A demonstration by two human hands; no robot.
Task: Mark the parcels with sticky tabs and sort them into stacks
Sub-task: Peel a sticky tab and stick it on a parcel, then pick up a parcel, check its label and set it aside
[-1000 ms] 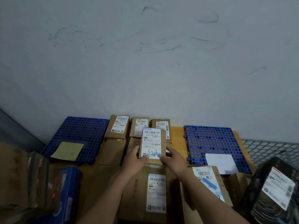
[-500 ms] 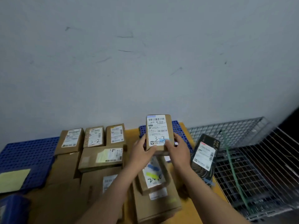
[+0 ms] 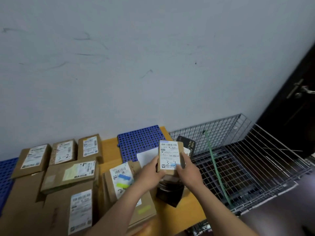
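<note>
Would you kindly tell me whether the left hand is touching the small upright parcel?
Touching. The head view shows the left hand gripping the left edge of the small parcel; the right hand grips the opposite edge.

Scuffed grey wall [image 3: 153, 65] behind; wire cage [image 3: 221, 133] beside the wooden table [image 3: 109, 150]; dark door [image 3: 289, 116] at far right.

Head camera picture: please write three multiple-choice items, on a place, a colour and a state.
1. Where is the wire basket? A right of the table B left of it C on the parcels
2. The holed mat is: A red B blue C green
3. The parcel marked 3-3 is: A lying free B in one hand C in both hands
Key: A, it lies past the table's right edge; B, plainly blue; C, left hand and right hand grip its sides.
</note>
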